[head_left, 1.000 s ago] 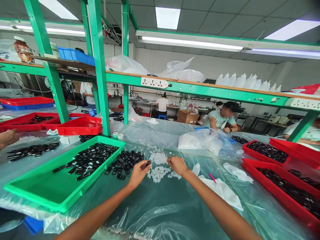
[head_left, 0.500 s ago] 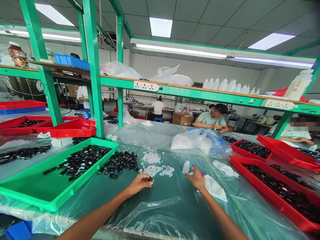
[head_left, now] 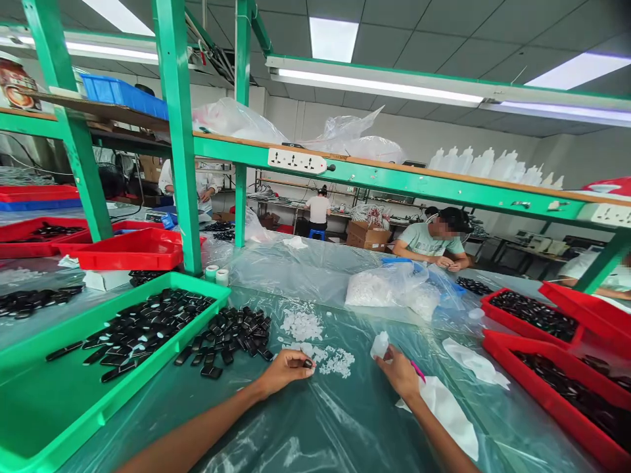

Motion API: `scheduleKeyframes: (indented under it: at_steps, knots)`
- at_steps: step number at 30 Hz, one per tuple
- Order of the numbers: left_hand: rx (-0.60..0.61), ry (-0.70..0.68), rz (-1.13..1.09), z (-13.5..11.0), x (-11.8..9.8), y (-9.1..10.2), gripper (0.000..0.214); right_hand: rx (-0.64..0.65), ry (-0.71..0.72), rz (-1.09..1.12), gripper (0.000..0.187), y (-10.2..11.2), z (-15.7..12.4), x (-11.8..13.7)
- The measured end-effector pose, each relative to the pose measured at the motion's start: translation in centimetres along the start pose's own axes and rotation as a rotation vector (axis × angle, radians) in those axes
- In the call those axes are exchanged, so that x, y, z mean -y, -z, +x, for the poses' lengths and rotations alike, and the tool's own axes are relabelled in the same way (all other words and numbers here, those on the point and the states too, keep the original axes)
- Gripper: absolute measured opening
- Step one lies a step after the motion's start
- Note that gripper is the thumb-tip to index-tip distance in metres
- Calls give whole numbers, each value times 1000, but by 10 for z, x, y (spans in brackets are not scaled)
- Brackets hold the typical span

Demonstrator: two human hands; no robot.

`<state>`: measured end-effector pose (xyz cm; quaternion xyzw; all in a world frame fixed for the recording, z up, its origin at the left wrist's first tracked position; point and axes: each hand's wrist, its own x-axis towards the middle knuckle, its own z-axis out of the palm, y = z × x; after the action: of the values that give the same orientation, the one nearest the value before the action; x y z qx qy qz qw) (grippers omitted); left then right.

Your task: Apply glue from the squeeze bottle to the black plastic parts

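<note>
My left hand (head_left: 284, 374) pinches a small black plastic piece (head_left: 308, 363) between thumb and fingertips, just in front of the small whitish translucent bits (head_left: 302, 324) heaped on the table. My right hand (head_left: 401, 376) is closed around a small translucent white squeeze bottle (head_left: 380, 344), held upright near the table top. Behind that hand a thin pink object (head_left: 419, 371) shows in part; its kind is hidden. White sheets (head_left: 446, 410) lie under my right wrist. Left of the bits is a loose pile of black pieces (head_left: 241, 335).
A long green tray (head_left: 106, 408) of black pieces stands on the left. Red trays (head_left: 522, 374) with more black pieces line the right. Clear bags (head_left: 374, 286) of white bits lie farther back, below a green shelf frame (head_left: 384, 176). A co-worker (head_left: 434, 240) sits across the table.
My right hand has closed on the white bottle it was reaching at. My left hand, still pinching the black piece, has moved slightly right. The view has shifted.
</note>
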<state>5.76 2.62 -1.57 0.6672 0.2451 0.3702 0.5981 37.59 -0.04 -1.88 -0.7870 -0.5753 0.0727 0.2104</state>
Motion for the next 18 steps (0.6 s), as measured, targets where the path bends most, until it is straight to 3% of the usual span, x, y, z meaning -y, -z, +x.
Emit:
scheduleKeyframes:
  at_steps: [4, 8, 11, 13, 15, 18]
  knots:
    - [-20, -13, 11, -5, -2, 0, 30, -39, 19, 17, 28, 4, -4, -2]
    - [-13, -13, 10, -10, -7, -3, 29, -147, 0, 49, 46, 24, -15, -1]
    - [-32, -1, 3, -10, -10, -8, 28, -261, -4, 103, 45, 48, -33, 15]
    - [-54, 16, -4, -8, -10, -12, 29, -296, 53, 171, 38, 64, -53, 40]
    - [-78, 37, -6, -7, -8, -16, 31, -247, 169, 283, 33, 76, -79, 76]
    - [-124, 55, 13, -7, -3, -21, 36, 242, 416, 680, 39, 88, -120, 141]
